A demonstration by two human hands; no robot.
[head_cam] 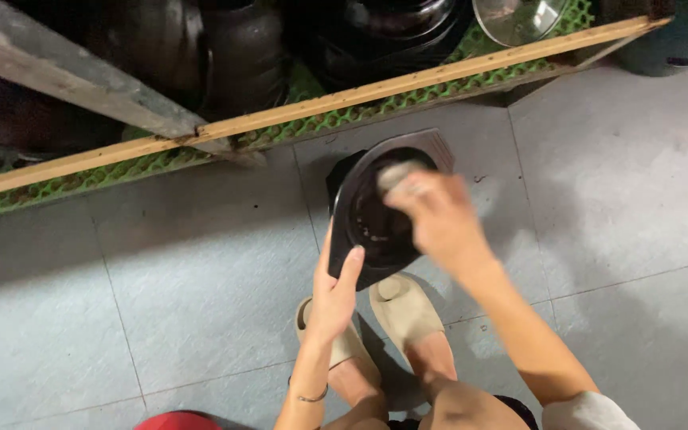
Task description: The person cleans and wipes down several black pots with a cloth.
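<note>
Bowl: a black bowl-shaped vessel (380, 211) with a thin pale rim and a squarish outer edge, tilted so that its dark hollow faces you; it is held above the grey tiled floor (161, 287), just in front of your feet.

Left hand: your left hand (336, 291) grips the lower left edge of the bowl, the thumb lying over the rim and the fingers closed behind it. A thin bracelet circles that wrist.

Right hand: your right hand (431, 211) lies over the right half of the bowl's opening, blurred with motion. The fingers are bent around a small pale pad (396, 173) pressed against the inside near the upper rim; you cannot tell what the pad is made of.

Sandals: two beige sandals (404, 306) stand on the floor directly below the bowl, side by side, toes pointing toward it.

Sleeve: a pale sleeve edge shows at your right elbow, below and to the right of the bowl.

Wooden rail: a long wooden rail (408, 84) runs diagonally above the bowl, from lower left to upper right.

Green mat: a green mesh mat (121, 171) lies under and behind the rail.

Dark pots: large dark pots (240, 56) stand on the mat beyond the rail, above the bowl.

Glass lid: a clear round lid (515, 17) rests among them, above and to the right of the bowl.
</note>
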